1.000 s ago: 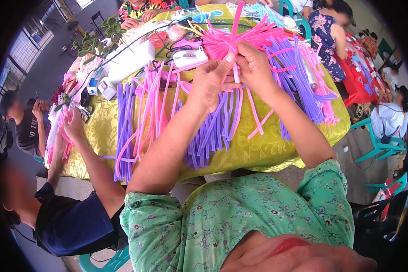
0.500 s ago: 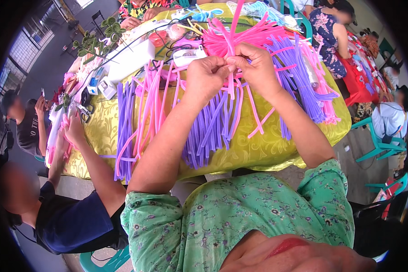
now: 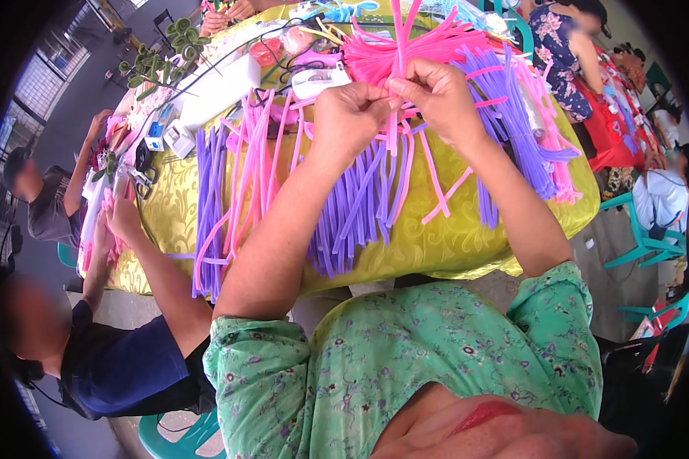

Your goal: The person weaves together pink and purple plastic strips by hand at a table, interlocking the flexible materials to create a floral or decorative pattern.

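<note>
My left hand (image 3: 354, 115) and my right hand (image 3: 439, 98) meet above the table, fingertips pinched together. Between them they grip a few pink pipe cleaners (image 3: 400, 46), which stand up past my fingers and hang below them. The exact spot being pinched is hidden by my fingertips. Just behind lies a large fanned bundle of hot-pink pipe cleaners (image 3: 455, 44). Purple pipe cleaners (image 3: 352, 214) lie below my wrists, and another purple bundle (image 3: 513, 126) spreads beside my right forearm. Lighter pink pipe cleaners (image 3: 256, 153) lie left of my left hand.
A yellow patterned cloth (image 3: 174, 218) covers the table. Left of my hands are a white tape dispenser (image 3: 319, 79), a white block (image 3: 226, 90), scissors (image 3: 143, 183) and green looped stems (image 3: 168, 65). At my left a person's hands (image 3: 119, 216) hold something pink.
My hands keep their pinch on the pink pipe cleaners, with only small finger shifts. The view has shifted slightly. At the far left, another person's arm has moved up over the table.
</note>
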Demonstrator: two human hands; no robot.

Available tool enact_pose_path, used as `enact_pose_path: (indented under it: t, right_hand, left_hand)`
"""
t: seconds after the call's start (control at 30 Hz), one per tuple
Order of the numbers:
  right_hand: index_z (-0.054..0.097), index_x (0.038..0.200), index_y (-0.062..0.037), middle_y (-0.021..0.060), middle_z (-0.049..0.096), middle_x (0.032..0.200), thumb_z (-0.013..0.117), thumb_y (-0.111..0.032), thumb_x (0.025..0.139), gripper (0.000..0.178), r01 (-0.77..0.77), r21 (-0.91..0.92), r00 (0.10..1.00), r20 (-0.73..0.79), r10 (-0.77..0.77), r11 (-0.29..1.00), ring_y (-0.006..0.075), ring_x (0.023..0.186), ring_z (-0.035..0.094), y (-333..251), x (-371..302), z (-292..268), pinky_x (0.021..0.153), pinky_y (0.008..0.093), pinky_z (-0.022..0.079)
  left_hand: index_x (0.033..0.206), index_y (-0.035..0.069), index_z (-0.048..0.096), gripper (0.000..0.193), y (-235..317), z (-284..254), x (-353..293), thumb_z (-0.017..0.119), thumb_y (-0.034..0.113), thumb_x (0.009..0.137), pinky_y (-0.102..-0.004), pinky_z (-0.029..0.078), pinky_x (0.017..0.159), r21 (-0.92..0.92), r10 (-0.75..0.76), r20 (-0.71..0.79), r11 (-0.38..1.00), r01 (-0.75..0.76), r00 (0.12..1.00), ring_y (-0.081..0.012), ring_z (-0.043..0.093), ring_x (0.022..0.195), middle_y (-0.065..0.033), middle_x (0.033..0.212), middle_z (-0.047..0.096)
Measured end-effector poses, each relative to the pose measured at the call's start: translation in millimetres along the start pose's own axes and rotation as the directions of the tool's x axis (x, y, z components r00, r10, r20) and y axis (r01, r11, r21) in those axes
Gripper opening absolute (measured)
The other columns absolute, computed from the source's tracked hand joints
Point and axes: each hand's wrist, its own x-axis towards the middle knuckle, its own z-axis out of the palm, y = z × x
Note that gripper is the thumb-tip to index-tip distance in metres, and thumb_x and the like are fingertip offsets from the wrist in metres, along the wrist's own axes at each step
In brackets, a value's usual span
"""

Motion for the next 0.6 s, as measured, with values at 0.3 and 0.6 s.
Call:
enact_pose_path:
  t: [0.3, 0.6]
  right_hand:
    - [0.056, 0.072, 0.0003, 0.0002, 0.057, 0.064, 0.056, -0.004, 0.08, 0.009, -0.045, -0.014, 0.999, 0.027, 0.046, 0.999, 0.0049, 0.06, 0.051, 5, 0, -1, 0.057, 0.0205, 0.042]
    - [0.059, 0.076, -0.0003, -0.0019, 0.056, 0.066, 0.058, -0.005, 0.079, 0.006, -0.053, -0.035, 0.998, 0.042, 0.055, 0.998, 0.0041, 0.061, 0.048, 9, 0, -1, 0.057, 0.0205, 0.04]
  left_hand:
    - [0.071, -0.001, 0.065, 0.011, -10, 2, 0, 0.067, 0.009, 0.069, -0.0223, 0.042, 0.046, 0.192, 0.16, -0.051, 0.97, -0.148, 0.986, -0.0055, 0.052, 0.049, -0.0069, 0.056, 0.061]
    - [0.063, 0.001, 0.062, 0.012, -17, 4, 2, 0.067, 0.011, 0.067, -0.0266, 0.039, 0.042, 0.329, 0.268, -0.051, 0.914, -0.237, 0.962, -0.0112, 0.048, 0.041, -0.009, 0.048, 0.054]
